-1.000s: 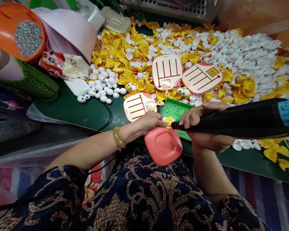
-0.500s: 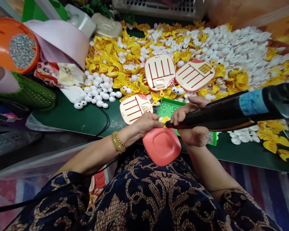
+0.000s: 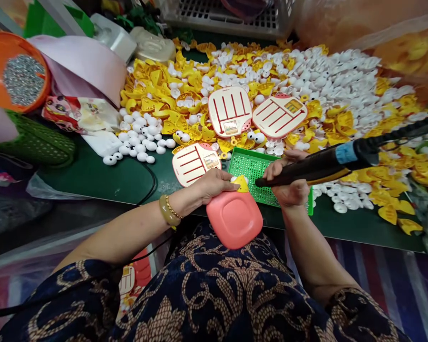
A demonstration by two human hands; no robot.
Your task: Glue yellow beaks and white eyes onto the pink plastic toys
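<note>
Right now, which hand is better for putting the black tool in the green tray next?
Probably the right hand: it holds the black tool, whose tip appears over the green tray. The left hand is busy gripping the coral piece at its yellow top.

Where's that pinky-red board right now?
In the head view, the pinky-red board is just right of centre, in the lower half, held in the left hand near its yellow end, closer to the person than the green tray.
</note>
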